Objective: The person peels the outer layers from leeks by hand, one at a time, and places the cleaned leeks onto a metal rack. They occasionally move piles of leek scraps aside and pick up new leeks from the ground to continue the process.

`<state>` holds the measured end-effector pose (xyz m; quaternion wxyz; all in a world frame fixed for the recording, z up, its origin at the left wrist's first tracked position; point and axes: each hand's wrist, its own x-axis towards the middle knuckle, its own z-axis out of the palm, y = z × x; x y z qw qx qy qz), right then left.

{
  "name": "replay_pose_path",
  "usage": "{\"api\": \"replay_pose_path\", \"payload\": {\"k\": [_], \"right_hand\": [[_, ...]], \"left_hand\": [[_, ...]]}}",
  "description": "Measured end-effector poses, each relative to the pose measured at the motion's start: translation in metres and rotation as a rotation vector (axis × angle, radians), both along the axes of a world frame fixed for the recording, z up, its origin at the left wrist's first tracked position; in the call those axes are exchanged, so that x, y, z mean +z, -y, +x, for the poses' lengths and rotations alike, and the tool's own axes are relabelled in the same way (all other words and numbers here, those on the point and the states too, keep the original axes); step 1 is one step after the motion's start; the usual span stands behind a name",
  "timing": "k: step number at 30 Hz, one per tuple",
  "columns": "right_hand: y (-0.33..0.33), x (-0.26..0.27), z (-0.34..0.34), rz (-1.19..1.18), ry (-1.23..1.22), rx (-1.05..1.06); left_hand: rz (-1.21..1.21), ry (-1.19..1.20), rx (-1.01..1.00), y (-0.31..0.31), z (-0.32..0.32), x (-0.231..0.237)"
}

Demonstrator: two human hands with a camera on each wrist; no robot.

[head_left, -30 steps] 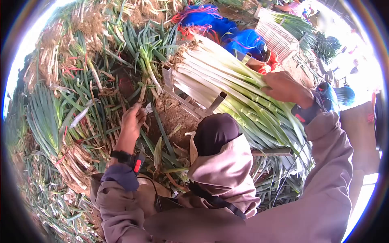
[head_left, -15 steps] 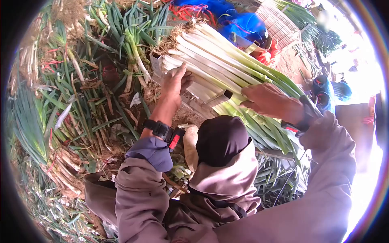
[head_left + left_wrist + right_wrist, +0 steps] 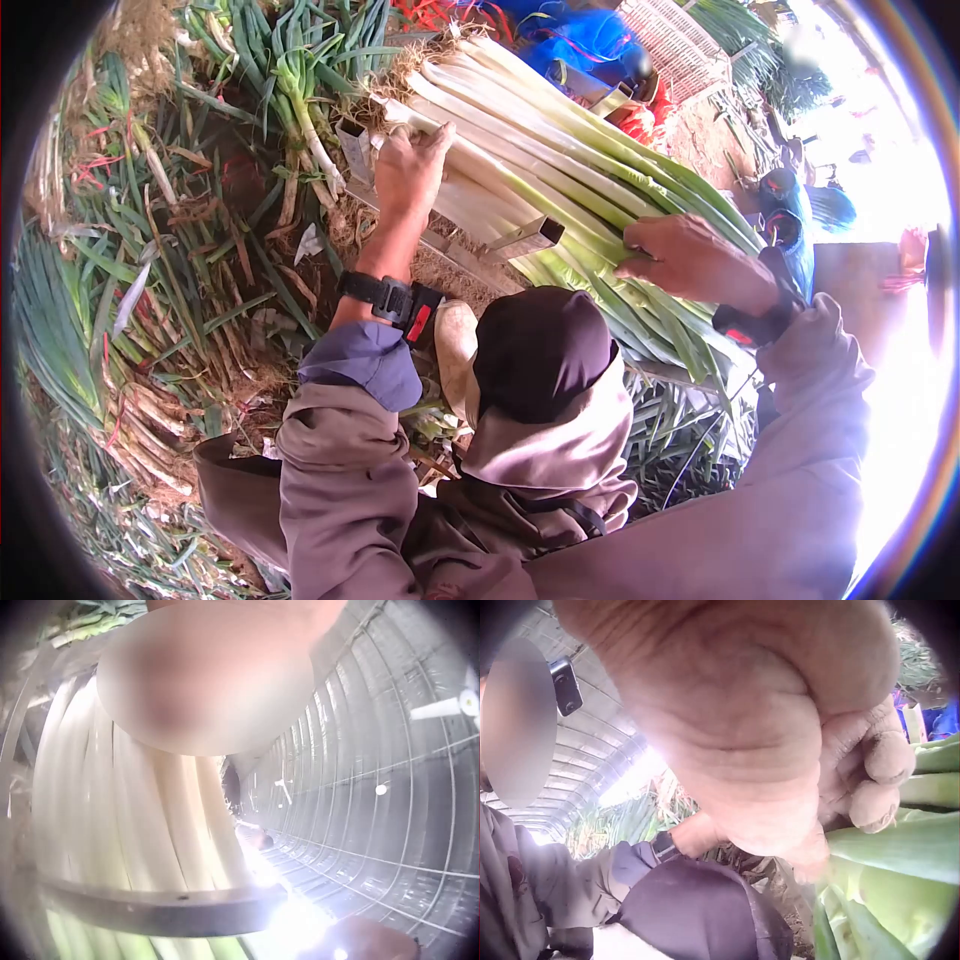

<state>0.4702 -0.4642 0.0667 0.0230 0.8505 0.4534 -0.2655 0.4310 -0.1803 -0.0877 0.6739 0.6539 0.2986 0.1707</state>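
Since one second before, the person's left hand (image 3: 410,175) had come from above the ground to the white stalks near the root ends of the long white-and-green leeks (image 3: 545,130), and the person's right hand (image 3: 690,260) had shifted across their green part, nearer to the dark brown knee (image 3: 540,345). These leeks lay side by side on a rack of square metal tubes (image 3: 522,240), with their brown stringy roots (image 3: 400,75) beyond the left hand. Concerning the left grip, I could not tell how far it was closed, because the fingers were partly hidden. In the right grip the fingers were bent inward, close by the green leaves; whether it pinched any leaf, I could not tell. Beyond the rack were a bright blue net heap (image 3: 580,40) and a pale lattice crate (image 3: 675,50); to the left lay a bundle of slender green onions (image 3: 50,320).
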Motion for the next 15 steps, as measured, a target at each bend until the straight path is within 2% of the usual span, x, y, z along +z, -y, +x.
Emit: {"api": "replay_pose_path", "payload": {"k": [1,3,4,5,7,8,10,15], "right_hand": [[0.0,-0.001,-0.002,0.002,0.001,0.001],[0.005,-0.007,-0.01,-0.013,0.057,-0.068],[0.01,-0.014,-0.014,0.015,0.141,0.022],[0.012,-0.018,-0.019,0.021,0.141,0.018],[0.011,-0.025,-0.027,-0.051,0.263,0.132],[0.014,-0.03,-0.024,0.025,0.246,0.17],[0.016,-0.035,-0.02,0.035,0.224,0.166],[0.016,-0.039,-0.027,0.063,0.226,0.16]], "left_hand": [[0.127,-0.043,-0.009,-0.001,0.0,0.0],[0.13,-0.029,0.013,-0.003,0.004,-0.012],[0.04,-0.027,-0.023,-0.005,0.001,-0.012],[-0.046,-0.023,-0.059,-0.005,0.0,-0.012],[-0.062,-0.043,-0.037,-0.004,-0.003,-0.012],[-0.16,-0.014,-0.036,-0.004,-0.005,-0.016],[-0.34,0.051,-0.029,-0.005,-0.008,-0.019],[-0.362,0.062,0.0,0.0,-0.009,-0.02]]}}
